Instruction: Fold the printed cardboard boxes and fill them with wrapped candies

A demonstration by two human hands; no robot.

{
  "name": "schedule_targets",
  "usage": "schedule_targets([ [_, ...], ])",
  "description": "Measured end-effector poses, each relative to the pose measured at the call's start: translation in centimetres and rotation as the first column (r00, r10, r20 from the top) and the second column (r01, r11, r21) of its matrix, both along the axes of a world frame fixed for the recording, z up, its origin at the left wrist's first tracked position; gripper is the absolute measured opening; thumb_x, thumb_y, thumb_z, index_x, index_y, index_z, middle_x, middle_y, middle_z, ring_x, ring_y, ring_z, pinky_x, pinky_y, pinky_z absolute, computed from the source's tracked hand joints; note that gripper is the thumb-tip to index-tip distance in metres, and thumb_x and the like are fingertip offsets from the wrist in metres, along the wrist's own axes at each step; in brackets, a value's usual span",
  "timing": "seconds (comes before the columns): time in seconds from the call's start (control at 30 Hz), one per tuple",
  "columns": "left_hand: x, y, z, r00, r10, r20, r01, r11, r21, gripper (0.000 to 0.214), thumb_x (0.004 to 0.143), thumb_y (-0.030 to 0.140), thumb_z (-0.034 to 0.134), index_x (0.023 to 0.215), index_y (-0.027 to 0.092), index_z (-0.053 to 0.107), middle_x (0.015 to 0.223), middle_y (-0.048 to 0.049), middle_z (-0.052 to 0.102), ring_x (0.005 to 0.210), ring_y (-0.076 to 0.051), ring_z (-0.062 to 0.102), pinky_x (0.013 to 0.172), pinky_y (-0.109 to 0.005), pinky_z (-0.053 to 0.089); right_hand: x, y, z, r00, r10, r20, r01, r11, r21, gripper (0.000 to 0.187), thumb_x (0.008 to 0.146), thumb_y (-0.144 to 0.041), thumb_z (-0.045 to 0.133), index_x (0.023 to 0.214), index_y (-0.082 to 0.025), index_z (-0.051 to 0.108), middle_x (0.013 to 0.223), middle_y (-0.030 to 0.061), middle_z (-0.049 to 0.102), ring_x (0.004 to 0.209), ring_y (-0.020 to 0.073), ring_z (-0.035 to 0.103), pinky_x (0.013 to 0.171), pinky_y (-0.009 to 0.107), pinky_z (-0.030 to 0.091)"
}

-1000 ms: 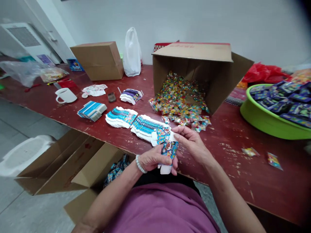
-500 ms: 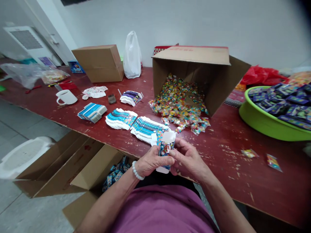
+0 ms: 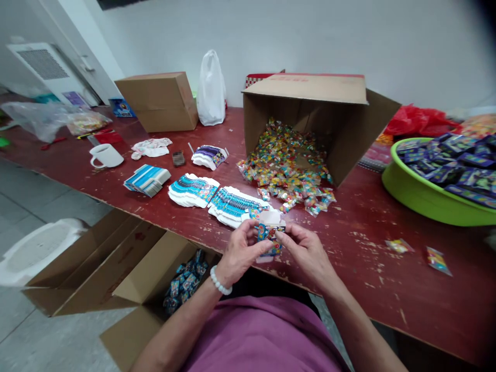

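Both my hands hold one small printed paper box (image 3: 270, 232) upright above the near edge of the red table (image 3: 387, 274), its white top flaps standing open. My left hand (image 3: 242, 250), with a white bead bracelet at the wrist, grips the box's left side. My right hand (image 3: 304, 250) pinches its right side. Just beyond my hands lie fanned stacks of flat blue box blanks (image 3: 232, 204). A tipped cardboard box (image 3: 321, 119) spills a heap of small colourful packets (image 3: 289, 168) onto the table.
A green basin (image 3: 422, 194) of dark folded boxes stands at the right. An open carton (image 3: 151, 274) with finished boxes sits on the floor at my left. A white mug (image 3: 104, 155), a closed carton (image 3: 158, 101), a white bag (image 3: 211, 88) and two loose packets (image 3: 436, 257) are on the table.
My hands have lifted the small box slightly up and forward and turned it upright, and its top flaps have spread open.
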State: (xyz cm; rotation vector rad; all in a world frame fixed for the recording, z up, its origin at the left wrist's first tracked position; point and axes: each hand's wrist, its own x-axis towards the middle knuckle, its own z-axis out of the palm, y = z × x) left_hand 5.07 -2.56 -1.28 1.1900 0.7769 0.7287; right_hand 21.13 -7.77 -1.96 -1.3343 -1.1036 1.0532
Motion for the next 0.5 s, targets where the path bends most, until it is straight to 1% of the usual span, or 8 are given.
schedule_targets([
  [0.03,0.0,-0.3,-0.1,0.998,0.050,0.026,-0.049,0.998,-0.024,0.057,0.073,0.030,0.079,0.122,0.020,0.050,0.102,-0.0058,0.069,0.086,-0.018,0.067,0.078,-0.031,0.054,-0.1,0.0,-0.1,1.000,0.001,-0.028,-0.001,1.000,0.004,0.029,0.086,-0.041,0.064,0.106,-0.020,0.069,0.090,0.0041,0.071,0.082,0.0198,0.064,0.074,0.030,0.050],
  [0.1,0.2,-0.9,-0.3,0.991,0.119,0.061,-0.117,0.992,-0.039,0.068,0.073,0.029,0.078,0.130,0.024,0.040,0.095,-0.0027,0.069,0.073,-0.015,0.067,0.068,-0.027,0.054,-0.6,0.1,-0.5,0.992,-0.056,-0.112,0.059,0.998,0.022,0.042,0.085,-0.039,0.066,0.122,-0.023,0.059,0.084,0.0006,0.068,0.075,0.0168,0.063,0.069,0.028,0.050],
  [0.17,0.3,-1.5,-0.5,0.985,0.151,0.084,-0.150,0.989,-0.013,0.073,0.075,0.029,0.076,0.136,0.026,0.035,0.095,-0.0023,0.068,0.071,-0.014,0.067,0.066,-0.025,0.054,-1.2,0.1,-1.1,0.972,-0.134,-0.193,0.144,0.989,0.036,0.055,0.083,-0.038,0.070,0.131,-0.026,0.048,0.077,-0.0035,0.064,0.067,0.0143,0.060,0.063,0.025,0.048],
  [0.2,0.3,-1.6,-0.6,0.984,0.157,0.085,-0.158,0.987,0.005,0.072,0.077,0.029,0.075,0.137,0.025,0.036,0.096,-0.0032,0.068,0.074,-0.014,0.067,0.067,-0.025,0.054,-1.5,0.1,-1.3,0.966,-0.149,-0.212,0.162,0.986,0.043,0.055,0.083,-0.038,0.070,0.131,-0.027,0.046,0.076,-0.0041,0.063,0.066,0.0139,0.059,0.061,0.025,0.048],
  [0.27,0.3,-1.7,-0.8,0.986,0.153,0.073,-0.156,0.987,0.034,0.065,0.079,0.028,0.073,0.136,0.023,0.041,0.102,-0.0059,0.068,0.083,-0.016,0.067,0.074,-0.027,0.054,-1.8,0.1,-1.7,0.969,-0.143,-0.200,0.159,0.985,0.068,0.046,0.084,-0.038,0.069,0.125,-0.027,0.052,0.079,-0.0027,0.064,0.068,0.0143,0.059,0.062,0.025,0.048],
  [0.33,0.1,-1.5,-0.8,0.991,0.129,0.042,-0.131,0.990,0.046,0.055,0.080,0.028,0.072,0.130,0.021,0.050,0.105,-0.0070,0.068,0.088,-0.017,0.066,0.078,-0.027,0.053,-1.7,0.0,-1.8,0.981,-0.120,-0.154,0.135,0.986,0.094,0.035,0.084,-0.038,0.068,0.116,-0.025,0.060,0.081,-0.0010,0.065,0.071,0.0151,0.060,0.065,0.026,0.048],
  [0.4,-0.1,-1.1,-0.7,0.995,0.097,0.010,-0.097,0.995,0.025,0.044,0.081,0.030,0.072,0.121,0.019,0.058,0.100,-0.0057,0.068,0.084,-0.016,0.064,0.076,-0.026,0.053,-1.4,-0.1,-1.8,0.986,-0.112,-0.124,0.125,0.988,0.094,0.026,0.083,-0.039,0.069,0.104,-0.023,0.066,0.080,-0.0001,0.066,0.073,0.0157,0.060,0.067,0.026,0.048],
  [0.5,-0.3,-0.6,-0.5,0.998,0.051,-0.024,-0.052,0.998,-0.041,0.031,0.082,0.035,0.070,0.108,0.018,0.063,0.086,-0.0021,0.067,0.074,-0.013,0.061,0.068,-0.024,0.051,-0.5,0.1,-1.8,0.987,-0.107,-0.122,0.113,0.993,0.042,0.021,0.084,-0.041,0.068,0.089,-0.021,0.069,0.080,0.0011,0.067,0.072,0.0158,0.059,0.068,0.027,0.047],
])
